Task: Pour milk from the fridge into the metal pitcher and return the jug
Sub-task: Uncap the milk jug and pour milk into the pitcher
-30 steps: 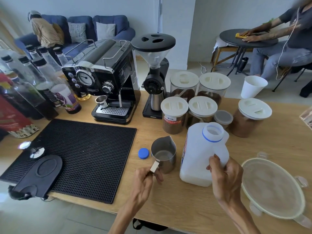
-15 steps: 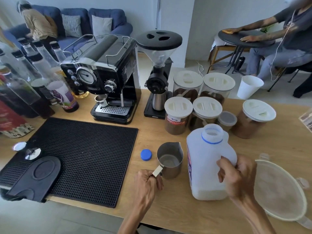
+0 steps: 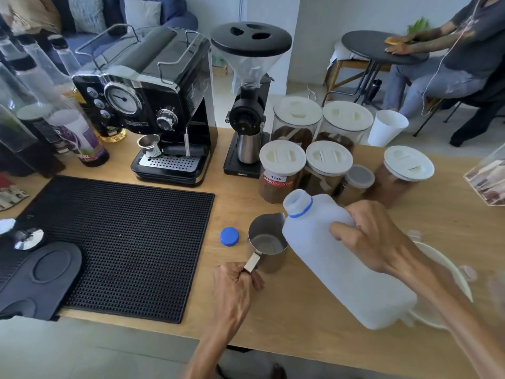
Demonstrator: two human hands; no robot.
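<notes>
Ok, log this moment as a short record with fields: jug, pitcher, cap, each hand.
jug: milk jug uncapped, tilted with its mouth toward the metal pitcher
pitcher: upright on the wooden table; no milk stream visible
cap: blue cap lying on the table, left of the pitcher, apart from it
right hand: grip on the jug's handle
left hand: grip on the pitcher's handle
</notes>
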